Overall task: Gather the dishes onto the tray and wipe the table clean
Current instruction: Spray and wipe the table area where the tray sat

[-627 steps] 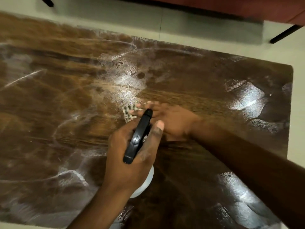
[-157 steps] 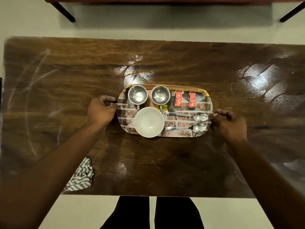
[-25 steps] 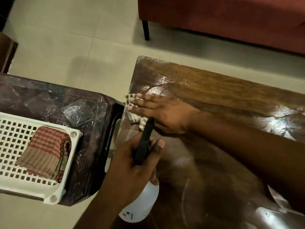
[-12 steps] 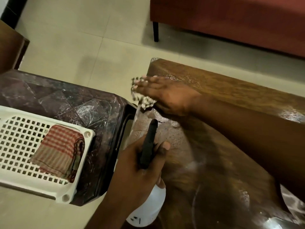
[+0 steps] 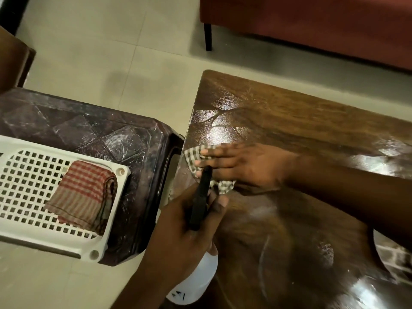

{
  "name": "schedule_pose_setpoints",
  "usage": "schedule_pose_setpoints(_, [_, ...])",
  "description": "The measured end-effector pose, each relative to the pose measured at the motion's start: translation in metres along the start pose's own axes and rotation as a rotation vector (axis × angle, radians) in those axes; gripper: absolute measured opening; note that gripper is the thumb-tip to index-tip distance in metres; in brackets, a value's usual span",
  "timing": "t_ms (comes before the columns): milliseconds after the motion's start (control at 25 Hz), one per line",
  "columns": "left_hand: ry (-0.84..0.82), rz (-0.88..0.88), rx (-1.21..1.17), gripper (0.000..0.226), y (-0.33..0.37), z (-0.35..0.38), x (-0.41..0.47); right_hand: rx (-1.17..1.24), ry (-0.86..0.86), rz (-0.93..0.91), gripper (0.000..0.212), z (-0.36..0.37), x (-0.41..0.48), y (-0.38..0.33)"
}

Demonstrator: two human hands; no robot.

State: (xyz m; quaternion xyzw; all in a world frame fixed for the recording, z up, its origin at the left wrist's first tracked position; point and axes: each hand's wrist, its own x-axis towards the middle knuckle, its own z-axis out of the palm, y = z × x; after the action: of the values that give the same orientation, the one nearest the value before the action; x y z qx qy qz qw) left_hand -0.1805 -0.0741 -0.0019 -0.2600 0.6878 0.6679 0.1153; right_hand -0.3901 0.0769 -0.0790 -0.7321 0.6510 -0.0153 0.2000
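My right hand (image 5: 243,166) lies flat on a checked cloth (image 5: 194,155), pressing it onto the wet wooden table (image 5: 301,121) close to its left edge. My left hand (image 5: 185,233) grips a white spray bottle (image 5: 196,282) with a black trigger head (image 5: 200,197), held just in front of the cloth over the table's left side. White wipe streaks and wet glare show on the wood. The tray and dishes are out of view, apart from a brick-patterned patch (image 5: 396,257) at the right edge under my right arm.
A dark plastic stool (image 5: 100,134) stands against the table's left side. On it rests a white perforated basket (image 5: 29,175) holding a folded red checked towel (image 5: 84,192). A red sofa (image 5: 312,25) with a black leg sits behind the table on the tiled floor.
My right hand slid the cloth back from the far left corner toward me along the table's left edge. The left hand keeps hold of the spray bottle.
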Motion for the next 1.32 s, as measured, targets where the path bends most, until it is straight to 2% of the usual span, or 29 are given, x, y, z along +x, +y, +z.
schedule_pose_setpoints(80, [-0.026, -0.024, 0.018, 0.037, 0.002, 0.001, -0.004, 0.018, 0.083, 0.25, 0.066, 0.011, -0.04, 0.012])
schedule_pose_setpoints(200, [-0.067, -0.046, 0.084, 0.038, -0.001, 0.005, -0.014, 0.197, 0.379, 0.92, 0.067, 0.018, -0.087, 0.012])
schedule_pose_setpoints(280, [-0.1, -0.09, 0.123, 0.039, -0.006, 0.011, -0.023, 0.365, 0.619, 1.284, 0.067, 0.026, -0.08, -0.008])
schedule_pose_setpoints(320, [-0.115, -0.128, 0.137, 0.042, -0.008, 0.015, -0.028, 0.423, 0.685, 1.389, 0.068, 0.032, -0.072, -0.025])
schedule_pose_setpoints(360, [-0.132, -0.164, 0.145, 0.047, -0.01, 0.019, -0.033, 0.436, 0.691, 1.4, 0.069, 0.039, -0.063, -0.046])
schedule_pose_setpoints(400, [-0.147, -0.189, 0.154, 0.054, -0.013, 0.022, -0.038, 0.419, 0.643, 1.304, 0.069, 0.046, -0.056, -0.07])
schedule_pose_setpoints(440, [-0.165, -0.205, 0.171, 0.058, -0.015, 0.026, -0.044, 0.369, 0.528, 1.112, 0.068, 0.055, -0.053, -0.096])
schedule_pose_setpoints(560, [-0.22, -0.197, 0.21, 0.043, -0.019, 0.029, -0.061, 0.172, 0.118, 0.324, 0.07, 0.075, -0.079, -0.143])
schedule_pose_setpoints(600, [-0.237, -0.206, 0.216, 0.042, -0.02, 0.028, -0.066, 0.102, 0.044, 0.177, 0.074, 0.074, -0.094, -0.139])
schedule_pose_setpoints(640, [-0.251, -0.233, 0.218, 0.049, -0.022, 0.026, -0.071, 0.061, 0.027, 0.16, 0.074, 0.073, -0.108, -0.132])
schedule_pose_setpoints(680, [-0.244, -0.263, 0.22, 0.059, -0.025, 0.025, -0.074, 0.047, 0.08, 0.276, 0.071, 0.072, -0.116, -0.124])
schedule_pose_setpoints(760, [-0.223, -0.304, 0.229, 0.067, -0.03, 0.02, -0.079, 0.121, 0.336, 0.725, 0.067, 0.068, -0.122, -0.111])
schedule_pose_setpoints(840, [-0.202, -0.297, 0.235, 0.063, -0.034, 0.017, -0.083, 0.321, 0.574, 1.229, 0.069, 0.06, -0.088, -0.107])
schedule_pose_setpoints(880, [-0.182, -0.283, 0.229, 0.058, -0.035, 0.016, -0.084, 0.402, 0.633, 1.39, 0.072, 0.055, -0.06, -0.11])
schedule_pose_setpoints(920, [-0.146, -0.272, 0.227, 0.055, -0.035, 0.015, -0.085, 0.439, 0.64, 1.449, 0.073, 0.054, -0.034, -0.117])
schedule_pose_setpoints(960, [-0.102, -0.263, 0.22, 0.053, -0.034, 0.013, -0.086, 0.439, 0.597, 1.399, 0.073, 0.057, -0.013, -0.129])
schedule_pose_setpoints(1000, [-0.06, -0.245, 0.204, 0.05, -0.033, 0.01, -0.087, 0.409, 0.518, 1.243, 0.072, 0.059, 0.003, -0.148])
schedule_pose_setpoints(1120, [-0.056, -0.151, 0.107, 0.045, -0.033, 0.0, -0.091, 0.437, 0.235, 0.522, 0.063, 0.057, 0.014, -0.192])
schedule_pose_setpoints(1200, [-0.081, -0.121, 0.098, 0.041, -0.039, -0.007, -0.094, 0.359, 0.172, 0.089, 0.059, 0.052, 0.01, -0.175])
schedule_pose_setpoints(1240, [-0.08, -0.114, 0.105, 0.039, -0.043, -0.01, -0.096, 0.234, 0.135, -0.018, 0.06, 0.047, 0.012, -0.157])
schedule_pose_setpoints(1280, [-0.078, -0.112, 0.109, 0.036, -0.045, -0.012, -0.097, 0.136, 0.106, -0.002, 0.064, 0.042, 0.016, -0.136])
schedule_pose_setpoints(1320, [-0.07, -0.108, 0.121, 0.033, -0.045, -0.013, -0.099, 0.096, 0.115, 0.116, 0.067, 0.038, 0.021, -0.114])
